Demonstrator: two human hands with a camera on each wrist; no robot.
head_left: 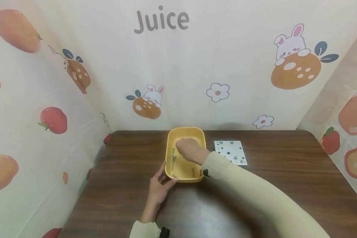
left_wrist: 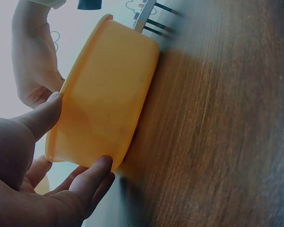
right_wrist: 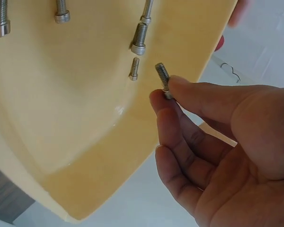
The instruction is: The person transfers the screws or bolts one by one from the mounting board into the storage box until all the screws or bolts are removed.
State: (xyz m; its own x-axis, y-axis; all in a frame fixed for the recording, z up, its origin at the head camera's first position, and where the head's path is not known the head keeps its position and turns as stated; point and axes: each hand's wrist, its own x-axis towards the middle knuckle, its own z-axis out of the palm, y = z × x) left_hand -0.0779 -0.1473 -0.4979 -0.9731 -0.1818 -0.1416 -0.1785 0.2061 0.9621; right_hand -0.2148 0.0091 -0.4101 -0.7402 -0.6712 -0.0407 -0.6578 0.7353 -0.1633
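My right hand (head_left: 188,149) is over the yellow plastic tray (head_left: 184,180). Between thumb and forefinger it pinches a short socket-head screw (right_wrist: 163,78), threaded end pointing away from the fingers. Several more socket-head screws lie on the tray floor, among them a thicker screw (right_wrist: 138,40) and a small screw (right_wrist: 134,69). At the tray's near left corner, my left hand (head_left: 159,188) grips the wall. Its thumb presses the rim while the fingers reach along the side, as the left wrist view shows.
A pale square plate (head_left: 239,152) with holes stands right of the tray, several screws set in it. Their shanks stick out below it in the left wrist view. The brown wood-grain table (head_left: 122,195) meets printed curtains (head_left: 184,76) at the back and sides.
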